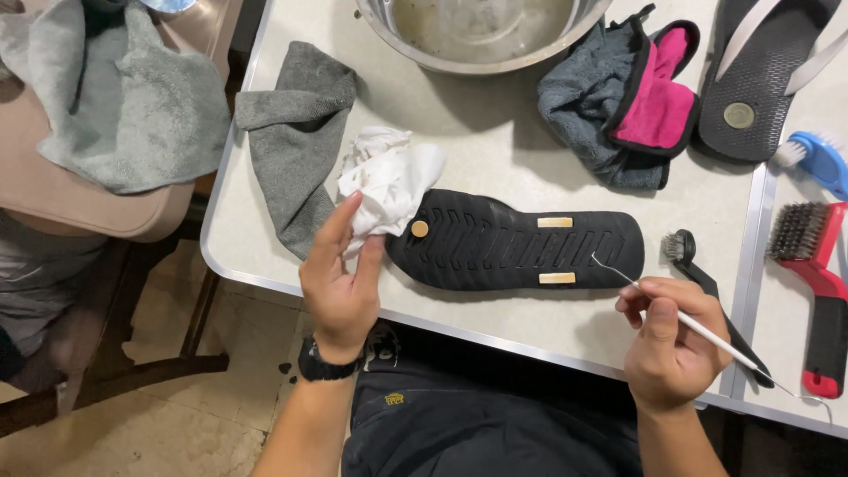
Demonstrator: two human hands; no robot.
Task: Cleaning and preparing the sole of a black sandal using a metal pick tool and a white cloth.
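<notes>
head | steel bowl: murky water | left hand fingers pinch white cloth | right hand fingers grip pick

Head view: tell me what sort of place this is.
Probably a home or small workshop table set up for cleaning footwear. A black flip-flop lies sole-up on the pale table, with brushes at the side, a metal basin and cloths nearby.
</notes>
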